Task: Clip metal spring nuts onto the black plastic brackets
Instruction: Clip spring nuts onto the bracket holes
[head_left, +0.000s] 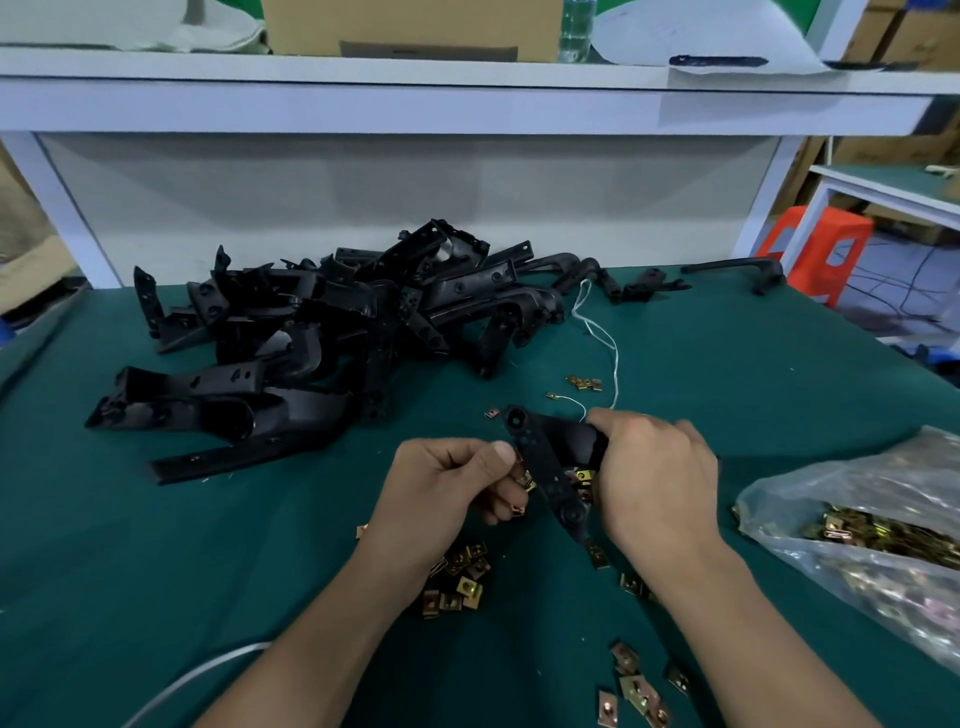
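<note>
Clipping is under way, I judge. The right hand (654, 467) grips a black bracket (540, 457) mid-table. The left hand (447, 483) pinches a metal nut (525, 482) at the bracket's 9 o'clock edge. Next, the nut likely needs a square push over the edge.

Black plastic brackets (311, 332) are showing a smooth, dull sheen; brassy metal spring nuts (462, 577) are glinting; the clear plastic bag (857, 499) is shining, crinkled; the green mat (727, 364) is looking matt.
</note>
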